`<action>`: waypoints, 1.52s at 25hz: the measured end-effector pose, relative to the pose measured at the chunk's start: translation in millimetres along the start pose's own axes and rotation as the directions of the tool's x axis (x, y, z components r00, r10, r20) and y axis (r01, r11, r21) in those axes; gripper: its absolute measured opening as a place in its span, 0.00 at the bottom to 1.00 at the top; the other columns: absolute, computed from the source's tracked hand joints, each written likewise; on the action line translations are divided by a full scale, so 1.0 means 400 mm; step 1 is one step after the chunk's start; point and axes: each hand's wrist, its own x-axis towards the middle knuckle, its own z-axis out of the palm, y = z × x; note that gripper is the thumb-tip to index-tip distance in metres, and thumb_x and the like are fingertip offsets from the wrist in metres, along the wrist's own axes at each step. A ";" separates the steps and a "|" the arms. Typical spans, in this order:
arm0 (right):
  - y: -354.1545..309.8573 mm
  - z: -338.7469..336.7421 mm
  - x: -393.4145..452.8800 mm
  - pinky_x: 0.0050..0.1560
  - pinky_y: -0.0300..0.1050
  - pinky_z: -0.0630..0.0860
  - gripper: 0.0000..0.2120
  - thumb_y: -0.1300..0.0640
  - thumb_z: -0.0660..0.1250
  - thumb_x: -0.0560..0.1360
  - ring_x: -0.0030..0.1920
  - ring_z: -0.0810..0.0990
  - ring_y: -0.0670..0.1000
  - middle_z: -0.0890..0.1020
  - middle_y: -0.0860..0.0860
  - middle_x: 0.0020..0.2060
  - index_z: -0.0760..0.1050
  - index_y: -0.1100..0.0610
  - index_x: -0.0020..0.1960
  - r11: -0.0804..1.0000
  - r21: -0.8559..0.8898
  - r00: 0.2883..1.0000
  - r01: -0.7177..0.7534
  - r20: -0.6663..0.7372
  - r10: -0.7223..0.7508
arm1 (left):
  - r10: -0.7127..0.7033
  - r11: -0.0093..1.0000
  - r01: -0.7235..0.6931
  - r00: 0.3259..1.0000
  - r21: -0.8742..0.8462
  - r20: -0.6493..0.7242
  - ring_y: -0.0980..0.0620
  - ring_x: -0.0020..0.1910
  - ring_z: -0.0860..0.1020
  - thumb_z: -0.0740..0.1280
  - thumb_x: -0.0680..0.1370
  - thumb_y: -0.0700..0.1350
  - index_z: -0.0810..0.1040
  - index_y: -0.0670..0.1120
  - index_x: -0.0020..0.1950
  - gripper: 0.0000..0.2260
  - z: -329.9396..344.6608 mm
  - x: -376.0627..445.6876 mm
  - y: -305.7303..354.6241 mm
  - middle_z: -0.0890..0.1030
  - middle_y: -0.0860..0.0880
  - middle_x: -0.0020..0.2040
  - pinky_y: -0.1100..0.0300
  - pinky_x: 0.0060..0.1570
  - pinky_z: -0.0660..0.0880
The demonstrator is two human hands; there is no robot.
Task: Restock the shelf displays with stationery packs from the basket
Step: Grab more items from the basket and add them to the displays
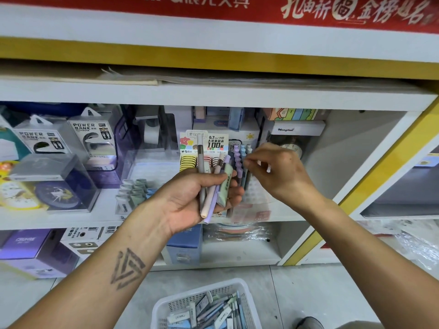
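Observation:
My left hand (pixel 190 198) grips a bunch of pastel pens and a pale green pack (pixel 213 184), held upright in front of the middle shelf. My right hand (pixel 278 169) hovers just right of them, fingers curled, its fingertips pinching at the top of a pen standing in the clear pen display rack (pixel 240 167). A lead-refill display card (pixel 206 146) reading 0.7 mm HB stands behind the pens. On the floor below sits the white basket (pixel 166 307) with several stationery packs and pens inside.
Power bank boxes (pixel 78 134), a clear box with a clock (pixel 54 184) and a rack of grey-green erasers (pixel 135 188) fill the shelf's left. A boxed alarm clock (pixel 294 138) stands at the right. Purple and blue boxes (pixel 183 243) sit on the lower shelf. A white divider (pixel 356 176) bounds the bay.

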 end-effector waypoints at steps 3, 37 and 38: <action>-0.029 -0.009 0.009 0.38 0.36 0.71 0.06 0.52 0.71 0.77 0.36 0.77 0.42 0.83 0.49 0.36 0.84 0.53 0.46 0.902 0.389 0.983 -0.185 0.080 0.167 | 0.033 0.999 -0.033 0.999 0.034 0.016 0.38 0.47 0.85 0.65 0.77 0.32 0.79 0.32 0.59 0.12 0.000 0.002 -0.002 0.83 0.32 0.49 0.49 0.43 0.83; -0.229 0.143 0.076 0.48 0.55 0.84 0.11 0.65 0.73 0.75 0.44 0.84 0.58 0.83 0.52 0.41 0.80 0.49 0.45 0.821 0.523 0.971 -0.229 0.180 0.157 | 0.260 0.954 -0.300 0.823 0.003 -0.505 0.46 0.32 0.84 0.61 0.81 0.33 0.75 0.37 0.53 0.04 -0.220 -0.184 0.142 0.83 0.38 0.36 0.54 0.31 0.82; -0.233 0.152 0.080 0.49 0.56 0.83 0.11 0.64 0.73 0.75 0.44 0.84 0.57 0.83 0.50 0.41 0.80 0.48 0.45 0.839 0.501 0.974 -0.215 0.167 0.150 | 0.248 0.958 -0.286 0.840 -0.007 -0.482 0.46 0.32 0.83 0.61 0.81 0.33 0.74 0.36 0.57 0.06 -0.225 -0.191 0.144 0.83 0.38 0.37 0.56 0.31 0.81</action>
